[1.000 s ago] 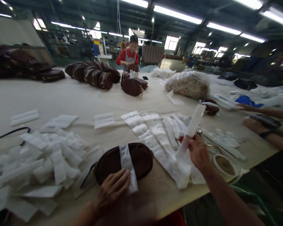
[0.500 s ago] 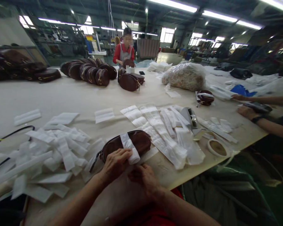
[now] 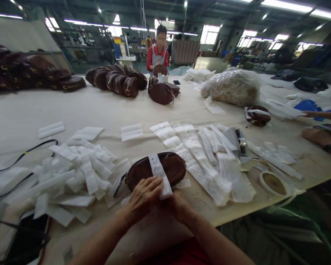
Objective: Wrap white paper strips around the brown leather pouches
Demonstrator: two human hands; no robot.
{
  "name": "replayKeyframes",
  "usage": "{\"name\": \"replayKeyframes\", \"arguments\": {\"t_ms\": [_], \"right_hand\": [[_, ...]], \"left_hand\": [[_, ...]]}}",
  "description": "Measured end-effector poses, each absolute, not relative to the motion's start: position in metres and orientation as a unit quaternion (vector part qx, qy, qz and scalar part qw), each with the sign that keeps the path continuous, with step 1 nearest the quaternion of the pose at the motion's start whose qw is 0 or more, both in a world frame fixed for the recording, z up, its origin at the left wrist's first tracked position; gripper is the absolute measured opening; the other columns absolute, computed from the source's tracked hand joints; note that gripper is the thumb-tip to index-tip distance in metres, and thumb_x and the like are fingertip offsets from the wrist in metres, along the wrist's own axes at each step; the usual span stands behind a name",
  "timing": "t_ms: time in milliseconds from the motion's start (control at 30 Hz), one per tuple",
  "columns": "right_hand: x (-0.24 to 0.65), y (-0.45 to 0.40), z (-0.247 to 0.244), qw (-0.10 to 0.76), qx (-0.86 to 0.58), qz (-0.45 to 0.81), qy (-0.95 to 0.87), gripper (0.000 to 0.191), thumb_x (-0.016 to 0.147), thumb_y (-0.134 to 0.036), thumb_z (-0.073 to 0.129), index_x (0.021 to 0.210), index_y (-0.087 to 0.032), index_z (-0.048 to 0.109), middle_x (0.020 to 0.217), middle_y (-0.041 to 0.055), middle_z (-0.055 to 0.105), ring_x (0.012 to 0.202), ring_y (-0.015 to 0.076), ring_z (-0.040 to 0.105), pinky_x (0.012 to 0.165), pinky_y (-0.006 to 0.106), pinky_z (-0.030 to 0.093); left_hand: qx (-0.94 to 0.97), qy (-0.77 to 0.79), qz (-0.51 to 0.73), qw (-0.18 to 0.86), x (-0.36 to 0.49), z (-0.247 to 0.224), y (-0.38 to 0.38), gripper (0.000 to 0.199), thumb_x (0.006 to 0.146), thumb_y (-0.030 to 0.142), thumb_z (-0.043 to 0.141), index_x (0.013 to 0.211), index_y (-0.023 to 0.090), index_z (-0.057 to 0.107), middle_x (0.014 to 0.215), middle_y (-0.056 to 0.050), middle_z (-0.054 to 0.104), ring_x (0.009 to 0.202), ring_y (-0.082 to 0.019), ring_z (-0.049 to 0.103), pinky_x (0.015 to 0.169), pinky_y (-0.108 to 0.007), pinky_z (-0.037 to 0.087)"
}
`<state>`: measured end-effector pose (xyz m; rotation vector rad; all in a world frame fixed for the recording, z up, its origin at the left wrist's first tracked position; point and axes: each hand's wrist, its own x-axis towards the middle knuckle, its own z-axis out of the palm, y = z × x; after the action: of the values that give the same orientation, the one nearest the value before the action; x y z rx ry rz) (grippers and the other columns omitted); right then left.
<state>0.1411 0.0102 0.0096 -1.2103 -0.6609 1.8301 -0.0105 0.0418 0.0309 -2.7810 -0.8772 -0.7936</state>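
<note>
A dark brown oval bag (image 3: 136, 173) with a zip lies on the table in front of me. Across its middle runs a white padded strip (image 3: 157, 170), its near end hanging over the bag's near side. My left hand (image 3: 146, 192) is closed over that near end, fingers together and pressing the strip against the bag. At the bag's lower edge, right beside the strip, is my right hand (image 3: 182, 207). Its fingers are curled in under the edge, and the tips are hidden, so what they hold does not show.
Loose white strips (image 3: 85, 171) are heaped on the left, near a phone (image 3: 26, 235). Longer white sheets (image 3: 193, 158), a metal tape dispenser (image 3: 238, 145) and a tape roll (image 3: 273, 184) lie right. Brown bags (image 3: 114, 81) stand farther back. Across the table is a person (image 3: 157, 57); another's hand (image 3: 316, 138) is far right.
The view has turned left, so everything sits farther right. My right hand has come up against the bag's near edge, beside the strip. My left hand stays on the strip.
</note>
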Motion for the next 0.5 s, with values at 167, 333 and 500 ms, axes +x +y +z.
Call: {"name": "replayKeyframes", "arguments": {"t_ms": [167,333,500], "right_hand": [[0.161,0.001,0.011,0.328,-0.506,0.740,-0.298,0.019,0.067,-0.030,0.065,0.058,-0.015,0.057,0.054,0.0004,0.055,0.048,0.0115,0.049,0.050,0.025,0.043],[0.199,-0.003,0.030,0.402,-0.509,0.347,-0.678,0.021,0.081,-0.018,0.054,0.098,-0.015,0.066,0.087,0.0091,0.067,0.078,0.0187,0.062,0.071,0.031,0.051],[0.213,0.029,0.036,0.353,-0.298,0.021,-0.887,0.032,0.089,-0.007,0.045,0.117,-0.017,0.057,0.111,0.0089,0.064,0.106,0.0185,0.055,0.095,0.039,0.044]], "left_hand": [[-0.909,-0.300,-0.279,0.079,-0.009,0.022,0.036,0.031,0.096,0.017,0.033,0.107,0.015,0.062,0.111,-0.010,0.067,0.108,-0.021,0.058,0.080,-0.032,0.044],[-0.904,-0.297,-0.293,0.090,-0.009,0.018,0.034,0.028,0.095,0.014,0.037,0.107,0.014,0.062,0.113,-0.009,0.067,0.109,-0.022,0.058,0.083,-0.033,0.043],[-0.903,-0.302,-0.294,0.085,-0.010,0.015,0.036,0.026,0.095,0.015,0.039,0.109,0.015,0.061,0.111,-0.009,0.068,0.110,-0.021,0.058,0.083,-0.032,0.044]]}}
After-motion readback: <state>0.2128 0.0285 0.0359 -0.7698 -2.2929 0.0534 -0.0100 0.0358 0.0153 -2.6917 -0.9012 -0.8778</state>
